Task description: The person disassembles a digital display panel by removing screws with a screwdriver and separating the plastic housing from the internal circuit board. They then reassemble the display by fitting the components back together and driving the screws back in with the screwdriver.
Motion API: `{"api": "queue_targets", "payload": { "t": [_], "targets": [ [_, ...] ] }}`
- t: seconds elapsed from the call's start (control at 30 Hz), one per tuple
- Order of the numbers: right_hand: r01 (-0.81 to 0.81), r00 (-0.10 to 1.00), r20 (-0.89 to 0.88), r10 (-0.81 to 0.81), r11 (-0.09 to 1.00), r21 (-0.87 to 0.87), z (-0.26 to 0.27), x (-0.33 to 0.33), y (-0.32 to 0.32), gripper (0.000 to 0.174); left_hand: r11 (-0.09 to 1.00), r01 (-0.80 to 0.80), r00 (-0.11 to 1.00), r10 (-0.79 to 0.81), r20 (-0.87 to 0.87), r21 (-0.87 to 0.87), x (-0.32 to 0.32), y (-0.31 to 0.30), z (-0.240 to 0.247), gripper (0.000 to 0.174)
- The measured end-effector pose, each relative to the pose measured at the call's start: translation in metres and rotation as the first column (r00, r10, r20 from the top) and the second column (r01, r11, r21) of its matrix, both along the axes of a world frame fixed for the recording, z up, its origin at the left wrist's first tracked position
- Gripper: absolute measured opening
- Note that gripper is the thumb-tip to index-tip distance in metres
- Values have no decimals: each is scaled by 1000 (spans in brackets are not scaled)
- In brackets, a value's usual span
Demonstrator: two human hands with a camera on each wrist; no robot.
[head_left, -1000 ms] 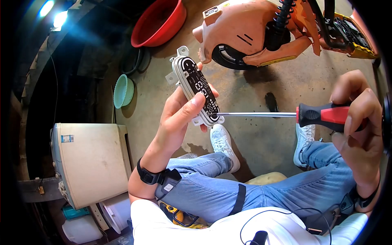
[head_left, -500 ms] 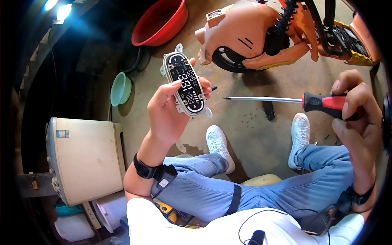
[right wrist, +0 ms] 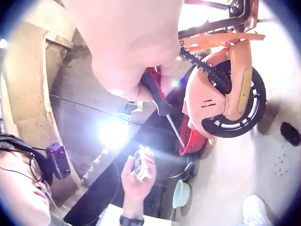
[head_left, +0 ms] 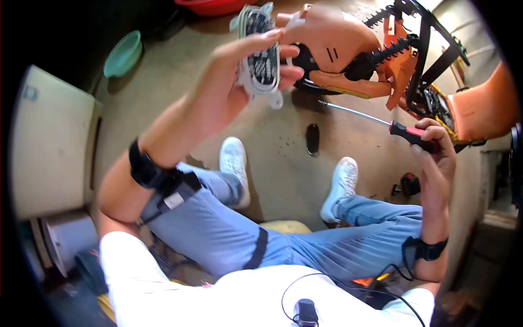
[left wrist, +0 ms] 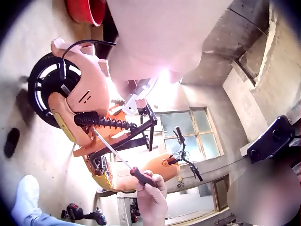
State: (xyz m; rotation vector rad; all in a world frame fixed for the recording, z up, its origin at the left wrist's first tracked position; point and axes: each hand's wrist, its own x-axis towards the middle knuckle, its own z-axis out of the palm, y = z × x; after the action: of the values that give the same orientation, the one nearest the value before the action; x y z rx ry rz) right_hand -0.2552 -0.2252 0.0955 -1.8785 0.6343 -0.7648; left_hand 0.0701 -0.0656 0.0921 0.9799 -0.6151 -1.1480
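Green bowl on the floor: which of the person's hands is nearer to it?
Left. The left hand, holding the display panel, is raised near the green bowl; the right hand, gripping the screwdriver, is farther off, beyond the panel.

The right hand [right wrist: 127, 52] fills the top of the view, its fingers curled round the red and black handle of a screwdriver [right wrist: 157, 96], whose thin shaft slants down and to the right. Lower down, the left hand [right wrist: 136, 178] holds a small display panel [right wrist: 139, 164] upright between thumb and fingers. An orange scooter [right wrist: 211, 94] lies on the concrete floor [right wrist: 263, 169], near a red basin [right wrist: 190, 136], a green bowl [right wrist: 180, 194] and a white shoe [right wrist: 256, 212].
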Motion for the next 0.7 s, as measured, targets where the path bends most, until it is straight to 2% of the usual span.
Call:
{"api": "queue_targets", "payload": {
  "t": [0.03, 0.07, 0.13, 0.17, 0.27, 0.33, 0.4, 0.47, 0.53, 0.6, 0.7],
  "targets": [
    [-21, 1000, -13, 21, 1000, 14, -4, 2, 0, 21, 999, -24, 999, 23, -30, -38, 1, 2, -5, 44],
    [-38, 999, -22, 39, 999, 28, -8, 5, 0, 22, 997, -53, 996, 49, -73, -49, 3, 1, -8, 44],
    [-46, 995, -81, 53, 995, 89, -23, 14, 1, 21, 994, -45, 999, 47, 16, -97, 4, 6, -13, 34],
    [-53, 994, -90, 62, 993, 101, -29, 18, 4, 21, 998, 38, 994, -43, -104, -54, 3, 10, -6, 24],
    [-50, 982, -175, 68, 993, 102, -47, 42, 1, 21, 996, 22, 994, -32, -103, -91, 3, 10, -10, 21],
    [-42, 971, -230, 60, 996, 80, -68, 58, -6, 21, 998, 38, 986, -44, -160, -45, -3, 20, -2, 19],
    [-75, 952, -301, 61, 997, -34, -96, 75, -16, 25, 995, -31, 999, 27, -40, -92, -11, 32, 4, 15],
    [4, 891, -454, -24, 999, -46, -107, 99, -5, 26, 995, -44, 999, 42, -28, -90, -8, 28, 1, 16],
    [2, 912, -405, -65, 988, -154, -164, 110, -24, 24, 996, -56, 998, 58, 20, -65, -3, 29, 0, 17],
    [49, 907, -417, -56, 998, -28, -218, 117, -39, 22, 998, -62, 994, 63, 93, -16, -1, 38, 0, 17],
    [146, 861, -492, -129, 989, -3, -277, 120, -35, 22, 997, -58, 978, 47, 202, 47, 1, 52, 3, 17]
  ]
}}
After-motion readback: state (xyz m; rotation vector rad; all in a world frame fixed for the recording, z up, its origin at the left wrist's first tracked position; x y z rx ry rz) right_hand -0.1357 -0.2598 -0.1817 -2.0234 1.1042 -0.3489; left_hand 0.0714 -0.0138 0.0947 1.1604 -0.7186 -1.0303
